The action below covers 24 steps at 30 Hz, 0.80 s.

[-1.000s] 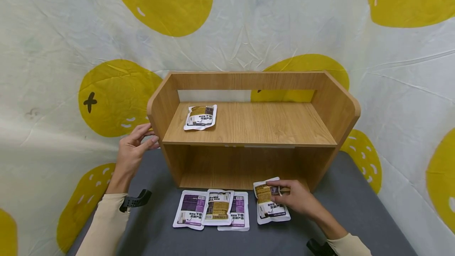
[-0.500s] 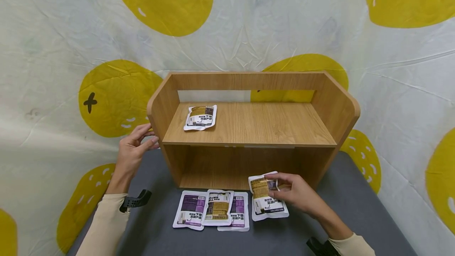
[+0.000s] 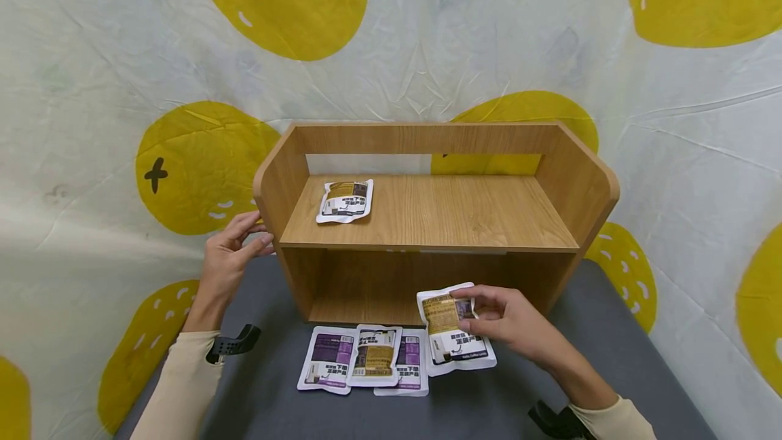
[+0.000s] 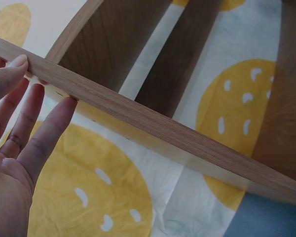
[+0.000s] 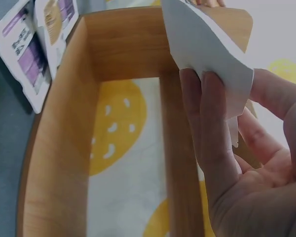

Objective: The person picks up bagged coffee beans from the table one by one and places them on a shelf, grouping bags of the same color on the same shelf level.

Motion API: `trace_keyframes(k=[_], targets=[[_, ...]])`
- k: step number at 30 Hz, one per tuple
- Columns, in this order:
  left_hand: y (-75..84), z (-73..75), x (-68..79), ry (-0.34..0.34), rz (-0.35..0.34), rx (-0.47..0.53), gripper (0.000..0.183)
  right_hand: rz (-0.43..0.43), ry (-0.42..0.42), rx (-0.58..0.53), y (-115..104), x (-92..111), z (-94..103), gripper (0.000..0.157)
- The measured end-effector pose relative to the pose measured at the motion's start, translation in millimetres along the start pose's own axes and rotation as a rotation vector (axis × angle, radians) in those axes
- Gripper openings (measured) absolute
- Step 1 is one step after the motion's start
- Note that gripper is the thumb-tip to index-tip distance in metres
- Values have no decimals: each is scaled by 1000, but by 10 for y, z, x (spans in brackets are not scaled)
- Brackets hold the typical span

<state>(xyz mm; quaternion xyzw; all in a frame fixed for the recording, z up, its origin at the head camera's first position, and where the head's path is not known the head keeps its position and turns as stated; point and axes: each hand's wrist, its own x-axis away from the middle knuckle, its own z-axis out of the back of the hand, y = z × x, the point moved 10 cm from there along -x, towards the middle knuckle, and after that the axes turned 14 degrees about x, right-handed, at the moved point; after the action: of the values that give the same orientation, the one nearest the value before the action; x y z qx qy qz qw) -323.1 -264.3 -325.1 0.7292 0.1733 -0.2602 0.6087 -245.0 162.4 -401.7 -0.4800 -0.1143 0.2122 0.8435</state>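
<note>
My right hand [image 3: 519, 321] pinches a white foil pouch with a brown label [image 3: 446, 321] by its right side, in front of the shelf's lower opening. In the right wrist view its plain white back [image 5: 207, 49] shows between thumb and fingers. My left hand [image 3: 227, 257] touches the left side panel of the wooden shelf [image 3: 427, 212]. Seen from the left wrist, the thumb [image 4: 18, 61] lies at the panel's edge, and the fairly straight fingers [image 4: 49, 133] reach its outer face. Another brown-labelled pouch [image 3: 345, 201] lies on the upper board at the left.
On the grey table [image 3: 269, 419], before the shelf, lie a purple-labelled pouch [image 3: 328, 362], a brown-labelled pouch [image 3: 375, 357] and a second purple-labelled pouch [image 3: 414, 365], partly overlapping. A white cloth with yellow shapes [image 3: 391, 53] hangs behind.
The right hand has raised the brown-labelled pouch and carried it a little left, toward the shelf and the other pouches. The left hand stays put at the side panel.
</note>
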Motion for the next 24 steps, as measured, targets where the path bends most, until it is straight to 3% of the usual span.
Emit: trace_keyframes(k=[7,15,24], targets=[[0,3,1,4,3,1,47,-21,-16,-28,-141,-32,67,51],[5,-2,-2,3,2,8,48,21,-25,-59,-349,-79,152,50],[-1,2,1,0,4,7,48,18,15,-31,-508,-185,316,51]])
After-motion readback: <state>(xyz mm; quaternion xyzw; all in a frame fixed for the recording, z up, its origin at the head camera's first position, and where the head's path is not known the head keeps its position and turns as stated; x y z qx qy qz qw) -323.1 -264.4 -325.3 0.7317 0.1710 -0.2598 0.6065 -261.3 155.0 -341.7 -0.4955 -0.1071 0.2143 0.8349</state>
